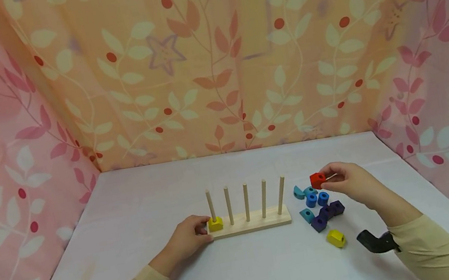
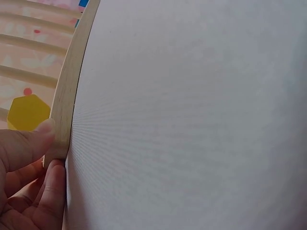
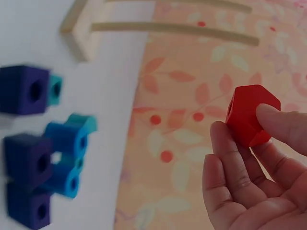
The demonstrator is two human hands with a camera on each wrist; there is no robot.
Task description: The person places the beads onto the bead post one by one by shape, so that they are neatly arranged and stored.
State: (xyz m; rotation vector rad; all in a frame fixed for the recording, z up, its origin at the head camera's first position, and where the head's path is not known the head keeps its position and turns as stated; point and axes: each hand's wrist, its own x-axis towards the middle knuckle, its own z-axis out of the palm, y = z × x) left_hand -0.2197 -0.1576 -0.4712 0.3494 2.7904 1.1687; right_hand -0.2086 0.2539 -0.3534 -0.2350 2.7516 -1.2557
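A pale wooden base (image 1: pixel 249 225) with several upright pegs (image 1: pixel 246 201) stands on the white table. My left hand (image 1: pixel 189 237) grips its left end, thumb on top and fingers at the end and underside in the left wrist view. On the leftmost peg, down at the base, sits a yellow block (image 1: pixel 216 224), six-sided in the left wrist view. Over the loose blocks to the right, my right hand (image 1: pixel 344 180) pinches a red block (image 3: pixel 252 115) between thumb and fingertips. That block is faceted, with a hole in one side.
Right of the base lie purple cubes (image 1: pixel 319 223), blue cylinders (image 1: pixel 311 200) and teal half-round pieces (image 1: pixel 307 216), all with holes. A second yellow block (image 1: pixel 336 238) lies nearer the front. Patterned curtains (image 1: pixel 211 63) border the table at the back and sides.
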